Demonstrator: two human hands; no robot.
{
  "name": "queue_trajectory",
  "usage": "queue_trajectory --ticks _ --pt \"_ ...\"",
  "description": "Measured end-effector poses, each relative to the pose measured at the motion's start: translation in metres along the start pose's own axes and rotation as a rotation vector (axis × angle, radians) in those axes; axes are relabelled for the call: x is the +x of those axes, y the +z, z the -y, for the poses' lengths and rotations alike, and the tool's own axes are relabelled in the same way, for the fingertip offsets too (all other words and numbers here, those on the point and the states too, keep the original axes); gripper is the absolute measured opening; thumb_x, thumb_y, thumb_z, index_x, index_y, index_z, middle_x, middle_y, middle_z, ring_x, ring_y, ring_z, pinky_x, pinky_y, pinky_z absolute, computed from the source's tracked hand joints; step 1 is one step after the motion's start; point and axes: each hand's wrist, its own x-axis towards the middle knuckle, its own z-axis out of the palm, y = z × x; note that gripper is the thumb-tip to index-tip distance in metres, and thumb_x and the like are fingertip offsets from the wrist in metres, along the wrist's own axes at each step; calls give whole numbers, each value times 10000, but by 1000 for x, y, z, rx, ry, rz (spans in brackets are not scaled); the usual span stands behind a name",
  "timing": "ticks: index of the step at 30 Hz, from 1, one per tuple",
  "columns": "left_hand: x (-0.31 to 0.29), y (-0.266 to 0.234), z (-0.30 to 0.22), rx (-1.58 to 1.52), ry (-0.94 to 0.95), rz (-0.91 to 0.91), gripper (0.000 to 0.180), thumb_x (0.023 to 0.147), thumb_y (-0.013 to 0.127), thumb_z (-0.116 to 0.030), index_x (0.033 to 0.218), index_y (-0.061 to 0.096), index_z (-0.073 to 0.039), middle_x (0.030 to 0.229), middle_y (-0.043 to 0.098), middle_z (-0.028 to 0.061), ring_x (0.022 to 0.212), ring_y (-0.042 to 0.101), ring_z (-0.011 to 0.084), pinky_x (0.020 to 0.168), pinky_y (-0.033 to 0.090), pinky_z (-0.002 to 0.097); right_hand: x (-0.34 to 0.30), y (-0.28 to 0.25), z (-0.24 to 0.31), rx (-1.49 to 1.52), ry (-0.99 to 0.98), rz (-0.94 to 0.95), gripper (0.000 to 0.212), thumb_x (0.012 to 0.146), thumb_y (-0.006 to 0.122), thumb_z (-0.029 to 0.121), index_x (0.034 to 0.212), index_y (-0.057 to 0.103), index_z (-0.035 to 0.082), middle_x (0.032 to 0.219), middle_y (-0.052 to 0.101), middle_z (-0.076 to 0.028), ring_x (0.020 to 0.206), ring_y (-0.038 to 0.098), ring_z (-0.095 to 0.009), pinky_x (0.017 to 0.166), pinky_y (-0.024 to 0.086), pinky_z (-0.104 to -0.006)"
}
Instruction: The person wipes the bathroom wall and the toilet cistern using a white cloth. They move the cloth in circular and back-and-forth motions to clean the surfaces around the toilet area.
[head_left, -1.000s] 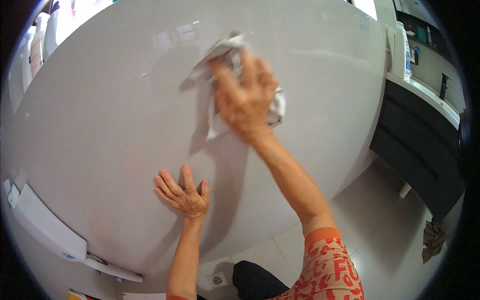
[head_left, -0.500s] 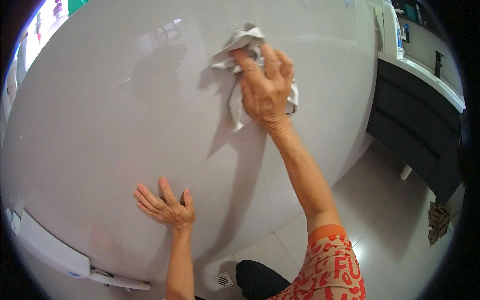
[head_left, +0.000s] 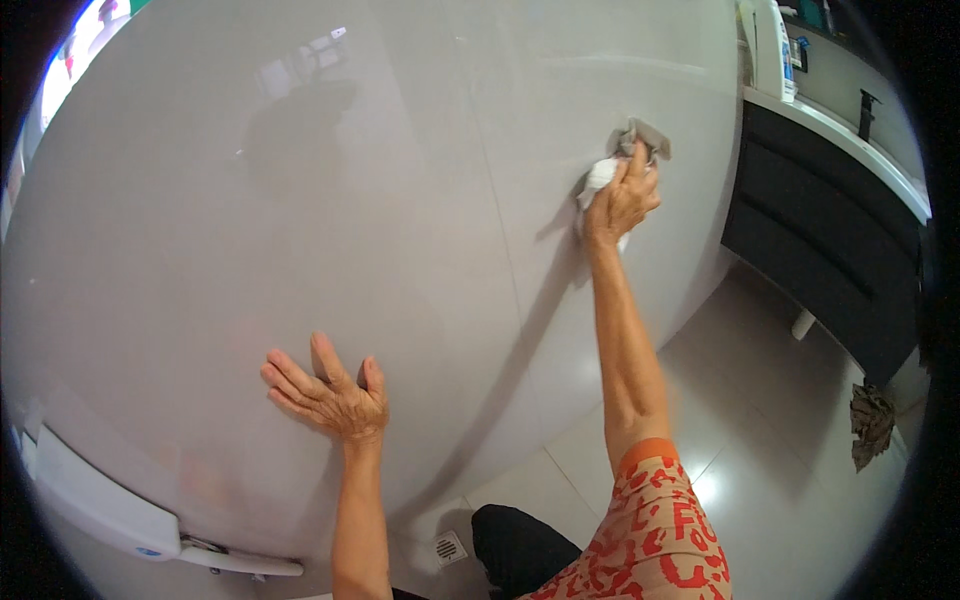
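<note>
Moved since the earlier frames: right hand (head_left: 622,198) and its crumpled white cloth (head_left: 604,176) have travelled from the upper middle of the glossy pale wall (head_left: 420,200) toward the upper right of the frame, nearer the wall's right edge. By my judgement, the wiped band now reaches almost to that edge.

Right hand: fingers curled, clamping the cloth flat against the wall; arm extended.

Left hand (head_left: 328,396): fingers spread, palm pressed bare on the wall, lower centre-left; holds nothing.

Edges: dark cabinet (head_left: 830,260) with a pale worktop (head_left: 850,140) just right of the cloth, carrying a white bottle (head_left: 775,45). White toilet seat (head_left: 110,510) at lower left.

Open room: wide bare wall across the upper left; light tiled floor (head_left: 760,420) at lower right, floor drain (head_left: 450,548) near the bottom, a dark rag (head_left: 872,422) at far right.
</note>
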Motion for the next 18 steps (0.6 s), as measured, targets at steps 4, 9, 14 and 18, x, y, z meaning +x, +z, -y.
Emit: queue_trajectory --ticks 4,9,14,18 --pt "0 1 3 -32 6 -23 601 943 267 -533 1364 401 -125 1463 201 258 1374 138 419 1095 67 541 -76 -11 46 14 -293 -20 459 830 518 180 1287 539 214 1321 392 -202 1127 375 -375 937 299 -509" --pt "1 -1 0 -34 -3 -3 624 923 308 -555 1414 324 -170 1494 153 200 1383 119 391 1079 120 567 -157 -33 88 161 -813 46 244 812 593 241 1040 665 296 1324 474 -107 1110 418 -271 818 337 -370" --pt "1 -1 3 -25 -5 -17 607 920 342 -547 1402 349 -179 1498 163 176 1380 140 385 1074 140 571 -123 -31 72 315 -959 66 122 799 625 291 908 677 312 1302 523 -27 1059 456 -206 744 334 -310" --pt "-2 3 5 -20 13 -34 607 918 348 -546 1398 359 -175 1493 177 175 1379 145 382 1073 148 579 -87 -26 45 220 -872 44 242 766 625 192 981 695 276 1277 528 -76 1027 466 -215 751 337 -318"
